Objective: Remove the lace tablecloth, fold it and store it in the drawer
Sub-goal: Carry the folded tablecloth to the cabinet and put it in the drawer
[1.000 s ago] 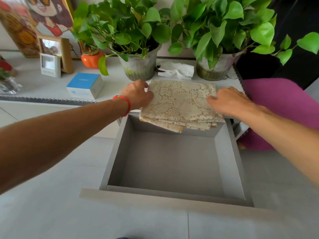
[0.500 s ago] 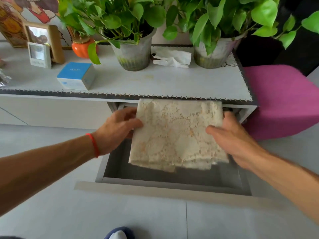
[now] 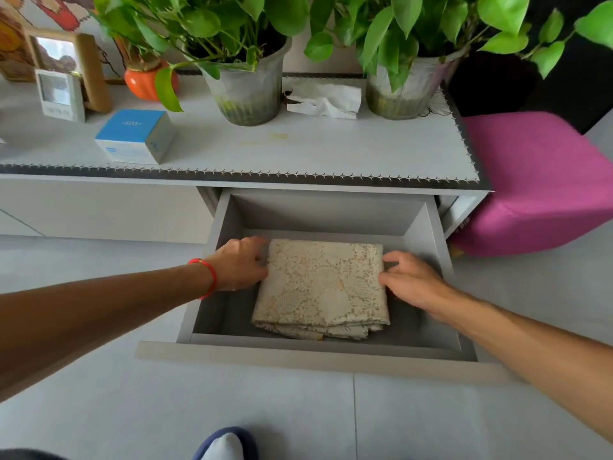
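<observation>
Head view, looking down over an open grey drawer (image 3: 431,247) pulled out from a low white cabinet (image 3: 99,207). The folded lace tablecloth (image 3: 321,287) lies flat on the drawer floor, roughly centred between the side walls, its layered edges toward the drawer front. My left hand (image 3: 240,265), with a red band (image 3: 207,277) at the wrist, rests at the cloth's left edge, fingers (image 3: 255,242) loosely curled and touching the fabric; whether they grip it I cannot tell. My right hand (image 3: 411,282) sits at the right edge, fingers half spread, tips against the cloth's side, not closed around it.

The cabinet top (image 3: 298,151) is a pale surface trimmed along the front and right side with a dark stitched border. On it stand two leafy green plants in translucent grey pots, the left pot (image 3: 247,94) and the right pot (image 3: 403,92), with a crumpled white tissue (image 3: 326,99) between them. Farther left are a blue-and-white box (image 3: 134,136), an orange vase (image 3: 144,83), a small white display unit (image 3: 59,94) and a wooden picture frame (image 3: 89,68) just behind it. A magenta pouf (image 3: 537,180) stands on the floor to the cabinet's right. The floor (image 3: 232,410) is light grey tile, and the tip of a slipper (image 3: 224,444) shows at the lower edge.
</observation>
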The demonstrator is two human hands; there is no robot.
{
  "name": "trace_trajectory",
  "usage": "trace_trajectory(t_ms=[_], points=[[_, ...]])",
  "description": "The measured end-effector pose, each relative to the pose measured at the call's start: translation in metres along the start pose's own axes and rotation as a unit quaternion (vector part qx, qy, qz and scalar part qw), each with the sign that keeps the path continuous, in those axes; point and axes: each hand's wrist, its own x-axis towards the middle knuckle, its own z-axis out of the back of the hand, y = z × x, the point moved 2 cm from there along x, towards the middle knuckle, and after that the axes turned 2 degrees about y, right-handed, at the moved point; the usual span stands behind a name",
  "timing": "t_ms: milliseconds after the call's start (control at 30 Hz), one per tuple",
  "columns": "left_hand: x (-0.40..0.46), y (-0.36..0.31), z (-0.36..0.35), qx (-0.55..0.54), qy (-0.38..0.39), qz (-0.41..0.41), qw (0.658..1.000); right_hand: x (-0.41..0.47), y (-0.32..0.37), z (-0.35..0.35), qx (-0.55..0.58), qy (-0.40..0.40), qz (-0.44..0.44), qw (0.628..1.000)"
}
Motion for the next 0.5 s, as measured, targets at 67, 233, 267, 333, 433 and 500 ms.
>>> trace_trajectory(t_ms=[67, 233, 267, 333, 433, 500], points=[[-0.019, -0.011, 0.002, 0.002, 0.008, -0.095, 0.995, -0.016, 0.010, 0.001, -0.127, -0.015, 0.096, 0.987], [-0.078, -0.065, -0.015, 0.022, 0.124, -0.335, 0.934, -0.079, 0.048, 0.003, -0.218, 0.212, 0.292, 0.907], [-0.083, -0.071, -0.019, 0.053, 0.140, -0.349, 0.925, -0.087, 0.051, 0.001, -0.246, 0.251, 0.284, 0.892], [-0.083, -0.077, -0.024, 0.128, 0.163, -0.353, 0.912, -0.095, 0.050, -0.002, -0.316, 0.264, 0.274, 0.869], [-0.080, -0.078, -0.022, 0.170, 0.142, -0.354, 0.909, -0.095, 0.042, -0.003, -0.316, 0.239, 0.280, 0.874], [-0.079, -0.077, -0.017, 0.183, 0.080, -0.369, 0.908, -0.091, 0.039, 0.001, -0.299, 0.202, 0.290, 0.886]])
